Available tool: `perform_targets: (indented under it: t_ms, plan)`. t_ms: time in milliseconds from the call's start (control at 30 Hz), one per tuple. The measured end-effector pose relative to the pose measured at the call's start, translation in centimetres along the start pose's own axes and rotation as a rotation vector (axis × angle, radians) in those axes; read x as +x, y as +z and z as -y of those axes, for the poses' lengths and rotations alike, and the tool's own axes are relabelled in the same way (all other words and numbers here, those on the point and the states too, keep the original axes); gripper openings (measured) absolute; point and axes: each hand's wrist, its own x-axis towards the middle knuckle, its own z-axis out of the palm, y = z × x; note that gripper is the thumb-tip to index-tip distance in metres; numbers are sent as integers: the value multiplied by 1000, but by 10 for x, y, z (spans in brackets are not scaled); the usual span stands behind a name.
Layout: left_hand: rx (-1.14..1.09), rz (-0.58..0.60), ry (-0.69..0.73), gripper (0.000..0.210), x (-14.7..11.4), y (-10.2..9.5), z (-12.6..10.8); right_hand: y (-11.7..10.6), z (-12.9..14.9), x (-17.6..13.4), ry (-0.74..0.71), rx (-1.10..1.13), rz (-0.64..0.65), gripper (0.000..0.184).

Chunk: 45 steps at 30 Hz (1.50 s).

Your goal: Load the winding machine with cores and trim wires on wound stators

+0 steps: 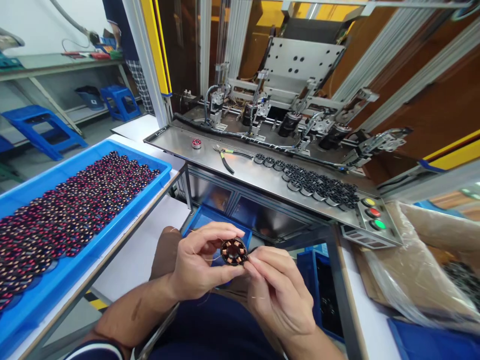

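Between the thumb and fingers of my left hand (204, 260) is a round black motor stator (228, 252) with copper windings, its open face turned up towards me. Thin copper wire ends trail from it past my left fingers. My right hand (279, 282) is closed in a pinch at the stator's right edge; whatever lies between these fingertips is too small to make out. Ahead, on the metal ledge (176, 145), lie pliers (226, 162) with dark and green handles, and one red-wound stator (196, 143).
At left a blue tray (123, 220) is filled with wound stators. Bare black stator cores (315, 185) stand in rows on the ledge, before a winding machine (296, 65). A button box (375, 220) and a plastic-lined carton (412, 260) are at right. Another person (131, 50) stands behind, far left.
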Motion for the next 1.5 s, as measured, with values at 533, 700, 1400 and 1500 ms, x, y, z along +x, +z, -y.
perform_targets:
  t_ms: [533,700,1400,1500]
  plan:
    - [-128,-72,-181,46,-8,2,5,23,7,2,296,191,-90,17]
    - [-174,136,-458,56,-2,-15,2,19,-2,6,241,198,-40,17]
    - [-355,39,-339,38,-1,-20,10,13,-7,8,342,157,-17,18]
    - [-429,36,-314,43,1,-19,8,12,-6,10,335,186,-7,18]
